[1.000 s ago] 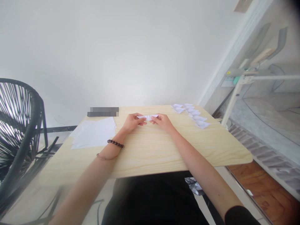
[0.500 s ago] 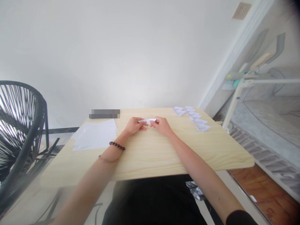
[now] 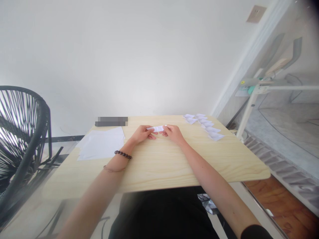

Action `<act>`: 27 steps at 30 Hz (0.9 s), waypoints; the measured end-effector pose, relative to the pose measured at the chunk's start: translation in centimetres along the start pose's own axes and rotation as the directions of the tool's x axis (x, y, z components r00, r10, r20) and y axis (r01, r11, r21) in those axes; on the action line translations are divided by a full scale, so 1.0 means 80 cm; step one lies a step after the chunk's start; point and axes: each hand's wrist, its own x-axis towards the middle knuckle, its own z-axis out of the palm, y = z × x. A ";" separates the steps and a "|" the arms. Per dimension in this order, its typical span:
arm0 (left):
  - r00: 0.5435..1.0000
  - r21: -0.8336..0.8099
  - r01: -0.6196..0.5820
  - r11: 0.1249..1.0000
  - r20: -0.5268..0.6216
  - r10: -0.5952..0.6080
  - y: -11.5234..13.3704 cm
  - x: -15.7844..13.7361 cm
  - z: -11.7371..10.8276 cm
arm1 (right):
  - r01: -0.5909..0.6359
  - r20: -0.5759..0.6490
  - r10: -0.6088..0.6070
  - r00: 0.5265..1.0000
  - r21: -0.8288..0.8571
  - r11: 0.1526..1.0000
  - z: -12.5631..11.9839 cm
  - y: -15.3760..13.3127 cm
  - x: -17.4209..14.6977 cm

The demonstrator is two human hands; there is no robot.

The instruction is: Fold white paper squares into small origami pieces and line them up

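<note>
A small folded piece of white paper is held just above the middle of the table. My left hand pinches its left end, thumb on the near face and fingers behind. At the other end, my right hand grips the paper between thumb and index finger. Several folded white paper pieces stand in two rows at the table's back right. A pile of flat white paper sheets lies on the left side.
The wooden table backs against a white wall. At its back left lies a dark, blurred-out object. A black woven chair stands to the left, and a white metal frame rises on the right.
My right thumb and fingers have shifted slightly to the right along the folded paper, exposing more of its face. My left hand keeps its grip almost unchanged.
</note>
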 end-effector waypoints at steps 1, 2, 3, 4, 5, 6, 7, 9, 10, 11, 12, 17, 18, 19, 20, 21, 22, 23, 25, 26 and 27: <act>1.000 0.004 0.008 1.000 -0.007 -0.008 0.001 0.000 0.001 | -0.002 0.001 0.002 1.000 -0.001 1.000 0.000 0.000 0.000; 1.000 0.007 0.015 1.000 -0.015 -0.015 0.002 -0.001 0.001 | 0.000 0.005 0.000 1.000 -0.001 1.000 0.000 0.001 0.000; 1.000 0.011 0.021 1.000 -0.022 -0.021 0.003 -0.002 0.002 | 0.004 0.008 -0.004 1.000 -0.001 1.000 0.001 0.002 0.000; 0.999 0.017 0.026 1.000 -0.029 -0.026 0.005 -0.003 0.002 | 0.010 0.010 -0.010 1.000 0.001 1.000 0.001 0.003 0.000; 0.999 0.025 0.029 0.999 -0.034 -0.029 0.006 -0.004 0.003 | 0.014 0.010 -0.014 1.000 0.004 1.000 0.001 0.004 -0.001; 0.999 0.034 0.030 0.999 -0.036 -0.029 0.008 -0.004 0.004 | 0.015 0.009 -0.015 1.000 0.011 1.000 0.002 0.004 -0.001; 0.999 0.045 0.028 0.999 -0.037 -0.027 0.010 -0.005 0.005 | 0.014 0.005 -0.014 1.000 0.020 1.000 0.002 0.004 -0.001; 0.999 0.068 0.024 0.997 -0.034 -0.022 0.012 -0.006 0.006 | 0.005 -0.001 -0.005 1.000 0.037 0.999 0.003 0.002 -0.002; 0.999 0.079 0.021 0.997 -0.034 -0.018 0.013 -0.006 0.007 | 0.000 0.000 0.000 1.000 0.037 0.999 0.004 0.000 -0.003; 0.999 0.090 0.018 0.996 -0.036 -0.015 0.013 -0.006 0.007 | -0.005 -0.002 0.005 1.000 0.029 1.000 0.004 -0.001 -0.003; 0.999 0.101 0.016 0.995 -0.041 -0.012 0.013 -0.005 0.008 | -0.008 -0.005 0.008 1.000 0.013 1.000 0.004 -0.003 -0.004; 0.997 0.122 0.003 0.992 -0.075 0.006 0.008 -0.003 0.009 | -0.006 -0.030 0.005 1.000 -0.043 0.999 0.005 -0.006 -0.004; 0.997 0.107 -0.003 0.994 -0.078 0.011 0.006 -0.002 0.009 | -0.008 -0.033 0.007 0.999 -0.035 0.999 0.004 -0.005 -0.004; 0.997 0.085 -0.007 0.996 -0.078 0.014 0.005 -0.001 0.009 | -0.012 -0.035 0.011 0.999 -0.022 1.000 0.004 -0.005 -0.004; 0.997 0.057 -0.008 0.998 -0.077 0.013 0.004 -0.001 0.008 | -0.014 -0.035 0.014 0.999 -0.007 1.000 0.003 -0.005 -0.004; 0.997 0.026 -0.007 1.000 -0.077 0.009 0.002 0.000 0.008 | -0.014 -0.032 0.014 0.999 0.006 1.000 0.003 -0.005 -0.004; 0.997 -0.004 -0.004 1.000 -0.079 0.003 0.001 0.001 0.007 | -0.011 -0.030 0.011 0.999 0.012 1.000 0.002 -0.005 -0.003; 0.996 -0.033 -0.001 0.999 -0.085 -0.002 0.001 0.001 0.007 | -0.006 -0.027 0.006 1.000 0.011 1.000 0.001 -0.005 -0.003; 0.994 -0.084 -0.002 0.996 -0.109 -0.008 0.000 0.003 0.006 | 0.004 -0.019 -0.005 1.000 -0.006 1.000 0.000 -0.006 -0.003; 0.992 -0.103 -0.004 0.995 -0.122 -0.009 0.000 0.003 0.006 | 0.005 -0.018 -0.006 1.000 -0.020 1.000 -0.001 -0.006 -0.003; 0.991 -0.116 -0.006 0.993 -0.131 -0.009 -0.001 0.003 0.006 | 0.003 -0.018 -0.004 1.000 -0.033 0.999 -0.001 -0.006 -0.002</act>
